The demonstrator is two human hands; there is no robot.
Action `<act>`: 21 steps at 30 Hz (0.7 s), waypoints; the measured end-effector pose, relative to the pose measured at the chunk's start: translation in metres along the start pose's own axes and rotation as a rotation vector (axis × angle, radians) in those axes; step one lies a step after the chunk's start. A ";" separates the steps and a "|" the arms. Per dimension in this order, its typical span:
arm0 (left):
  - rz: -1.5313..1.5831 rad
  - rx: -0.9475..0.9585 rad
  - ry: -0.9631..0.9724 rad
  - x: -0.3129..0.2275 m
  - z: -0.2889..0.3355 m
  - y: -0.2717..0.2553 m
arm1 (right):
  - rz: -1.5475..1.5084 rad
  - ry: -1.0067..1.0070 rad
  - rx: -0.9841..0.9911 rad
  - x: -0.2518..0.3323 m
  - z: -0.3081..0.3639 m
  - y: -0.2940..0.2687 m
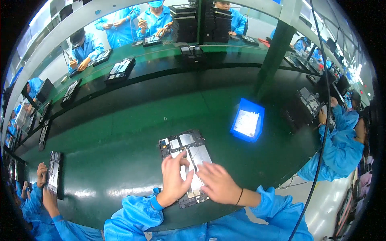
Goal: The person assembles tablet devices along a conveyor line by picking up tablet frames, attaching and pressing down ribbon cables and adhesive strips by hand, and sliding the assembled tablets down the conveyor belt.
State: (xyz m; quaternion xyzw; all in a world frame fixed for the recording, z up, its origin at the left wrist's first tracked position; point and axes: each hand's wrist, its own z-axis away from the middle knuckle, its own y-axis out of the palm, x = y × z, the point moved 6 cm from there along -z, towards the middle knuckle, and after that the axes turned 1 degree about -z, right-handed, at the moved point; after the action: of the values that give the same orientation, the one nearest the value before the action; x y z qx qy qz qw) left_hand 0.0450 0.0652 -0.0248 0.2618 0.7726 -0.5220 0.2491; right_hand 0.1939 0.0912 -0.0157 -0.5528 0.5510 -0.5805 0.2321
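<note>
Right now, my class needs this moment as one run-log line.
left hand: on device | right hand: on same device | device: flat on green table | blue bin: right of device, holding white pieces

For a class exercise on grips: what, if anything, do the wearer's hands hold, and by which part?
It cannot be told: the left hand and right hand lie over the opened electronic device, hiding whether they grip any part.

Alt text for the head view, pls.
A person's left hand and right hand are over an opened black and silver device on a green bench. Beyond it, rightward, sits a blue bin holding white pieces.
</note>
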 end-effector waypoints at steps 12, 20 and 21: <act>0.573 -0.298 -0.215 0.028 0.032 -0.003 | -0.482 0.463 -0.170 -0.053 0.005 0.005; 0.696 -0.367 -0.210 0.029 0.032 -0.008 | -1.384 0.725 -0.332 -0.056 -0.002 0.011; 0.766 -0.383 -0.222 0.030 0.032 -0.008 | -1.358 0.733 -0.346 -0.061 -0.003 0.013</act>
State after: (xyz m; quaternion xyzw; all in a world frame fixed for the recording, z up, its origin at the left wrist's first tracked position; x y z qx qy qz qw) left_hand 0.0211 0.0370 -0.0495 0.4206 0.6714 -0.2643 0.5500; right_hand 0.2041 0.1421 -0.0503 -0.5699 0.2167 -0.6463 -0.4589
